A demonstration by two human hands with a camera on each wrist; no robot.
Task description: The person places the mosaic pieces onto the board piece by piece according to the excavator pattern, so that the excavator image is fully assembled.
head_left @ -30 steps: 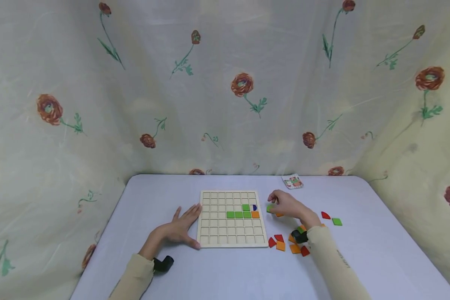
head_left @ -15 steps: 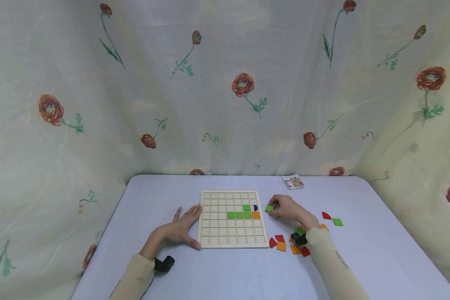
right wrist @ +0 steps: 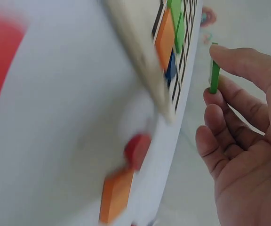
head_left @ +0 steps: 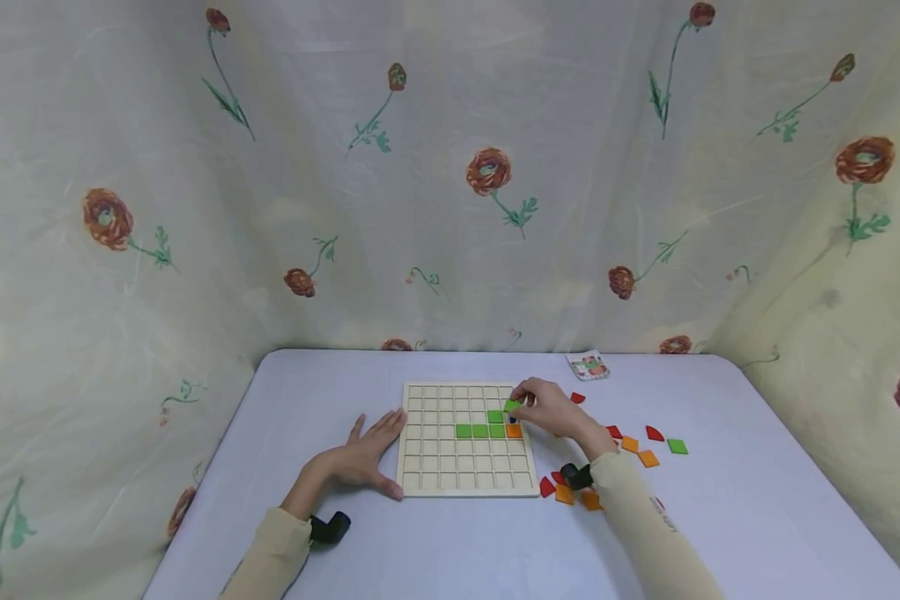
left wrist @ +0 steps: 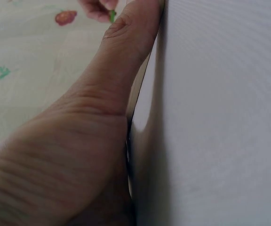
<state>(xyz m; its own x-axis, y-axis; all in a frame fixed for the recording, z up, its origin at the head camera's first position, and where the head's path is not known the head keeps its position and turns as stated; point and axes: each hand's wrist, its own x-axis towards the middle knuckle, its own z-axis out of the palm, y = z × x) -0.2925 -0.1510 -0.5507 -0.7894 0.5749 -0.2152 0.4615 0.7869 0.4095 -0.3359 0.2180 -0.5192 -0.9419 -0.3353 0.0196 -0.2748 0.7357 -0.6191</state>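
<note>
A pale square grid board [head_left: 438,462] lies on the table. My left hand [head_left: 356,461] rests with its fingers spread against the board's left edge, the thumb at the near corner. My right hand [head_left: 553,408] pinches a green square tile [head_left: 512,406] between thumb and fingertips over the board's right side; the right wrist view shows that tile [right wrist: 214,75] edge-on, above the board. Several green tiles [head_left: 480,431] sit in the grid, with an orange tile [head_left: 514,431] at the row's right end. Behind that orange tile is a dark blue piece [head_left: 513,420], partly hidden by my right fingers.
Loose tiles are scattered right of the board: red quarter-rounds [head_left: 654,433], orange squares [head_left: 648,458] and a green square [head_left: 677,447]. Some lie partly under my right forearm. A small patterned card or packet [head_left: 588,365] lies near the table's back edge.
My right hand has picked up the green tile from the table beside the board and carried it left over the board's right columns. The left hand stays in place.
</note>
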